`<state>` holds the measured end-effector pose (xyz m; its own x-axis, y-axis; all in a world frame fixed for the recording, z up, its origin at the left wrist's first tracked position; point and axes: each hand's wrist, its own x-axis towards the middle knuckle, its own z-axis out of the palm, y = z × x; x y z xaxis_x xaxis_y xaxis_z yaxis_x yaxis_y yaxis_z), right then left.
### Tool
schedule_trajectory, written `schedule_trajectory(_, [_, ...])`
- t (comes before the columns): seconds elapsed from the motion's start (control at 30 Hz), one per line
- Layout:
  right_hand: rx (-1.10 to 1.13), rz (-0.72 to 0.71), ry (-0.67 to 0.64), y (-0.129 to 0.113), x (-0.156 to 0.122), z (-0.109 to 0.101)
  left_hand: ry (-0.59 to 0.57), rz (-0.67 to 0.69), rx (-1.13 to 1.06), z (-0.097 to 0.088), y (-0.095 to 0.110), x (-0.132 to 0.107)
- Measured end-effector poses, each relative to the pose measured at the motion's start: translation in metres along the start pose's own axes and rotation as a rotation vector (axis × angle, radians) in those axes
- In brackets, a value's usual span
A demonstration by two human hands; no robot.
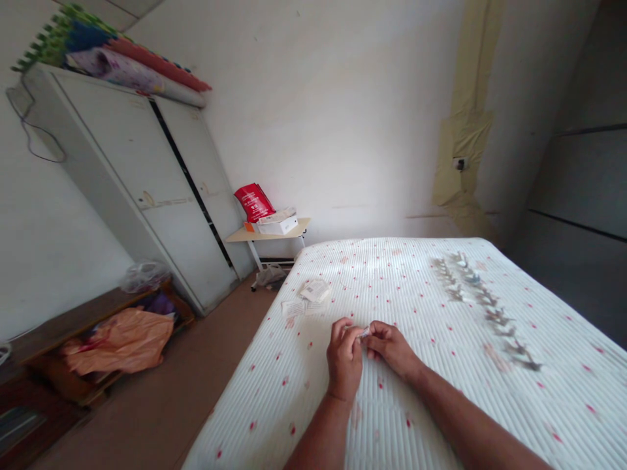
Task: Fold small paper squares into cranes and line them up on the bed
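Note:
My left hand (344, 356) and my right hand (392, 346) meet above the bed, fingertips almost touching. Between them is a small whitish piece of folded paper (364, 332), pinched from both sides and mostly covered by the fingers. Beyond my left hand, printed paper sheets (316, 291) lie in a loose pile on the mattress (313, 391). To the right, several small folded paper figures (497, 317), shaped somewhat like birds, stand in two rows; their details are blurred.
Past the bed's far left corner stands a small table (240, 235) bearing a white box (279, 225) and a red bag (253, 202). A tall grey cabinet (132, 156) is at the left. Near it, an orange plastic bag (120, 343) lies on a low wooden unit (44, 336).

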<state>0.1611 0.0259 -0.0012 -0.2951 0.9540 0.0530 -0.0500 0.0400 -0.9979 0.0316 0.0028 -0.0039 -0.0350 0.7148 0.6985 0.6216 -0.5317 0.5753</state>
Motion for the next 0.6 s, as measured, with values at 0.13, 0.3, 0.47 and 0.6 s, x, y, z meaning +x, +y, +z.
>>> schedule_trajectory(0.13, [0.008, -0.007, 0.000, 0.0028, 0.0008, 0.0000, -0.005, -0.001, 0.006, -0.0004, 0.0005, 0.0002])
schedule_trajectory(0.3, [0.003, -0.009, 0.002, 0.0064, 0.0021, -0.0005, -0.038, -0.037, -0.001, -0.0002, -0.0010, 0.0004])
schedule_trajectory(0.47, [-0.027, -0.027, 0.012, 0.0059, 0.0017, -0.0005, -0.045, -0.062, -0.053, 0.0001, -0.0025, 0.0008])
schedule_trajectory(0.6, [-0.023, -0.016, 0.014, 0.0059, 0.0009, -0.0006, -0.049, -0.096, -0.110, 0.0007, -0.0052, 0.0010])
